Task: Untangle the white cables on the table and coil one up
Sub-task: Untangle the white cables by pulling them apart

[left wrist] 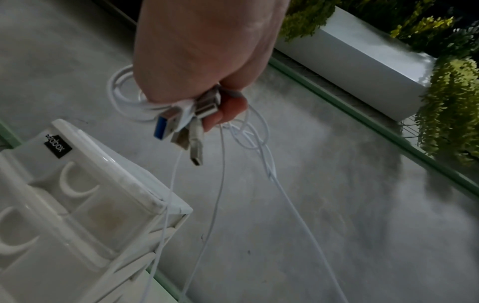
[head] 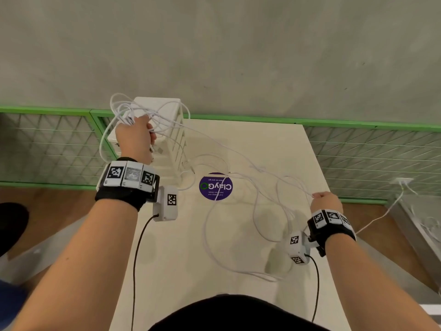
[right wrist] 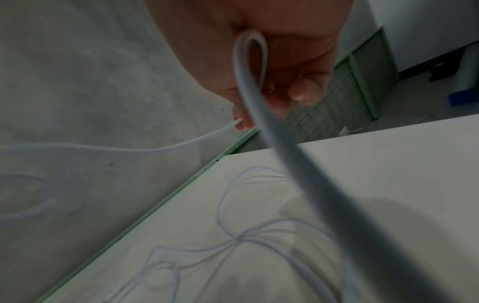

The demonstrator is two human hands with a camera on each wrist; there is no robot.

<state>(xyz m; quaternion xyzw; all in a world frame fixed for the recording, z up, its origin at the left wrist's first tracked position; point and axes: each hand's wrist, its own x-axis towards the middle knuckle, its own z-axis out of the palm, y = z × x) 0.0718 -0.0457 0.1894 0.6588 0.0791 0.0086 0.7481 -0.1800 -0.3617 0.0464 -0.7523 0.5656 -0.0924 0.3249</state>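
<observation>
A person's left hand, raised over the far left corner of the table, grips a bunch of white cables by their plugs, loops spilling above the fist beside a white box. The right hand, at the near right edge, pinches a single strand, which runs off toward the bunch. Between the hands the rest lies on the table in loose, crossing loops near a purple sticker. The untangling looks barely half done; no cable is separated, and coiling has not begun.
</observation>
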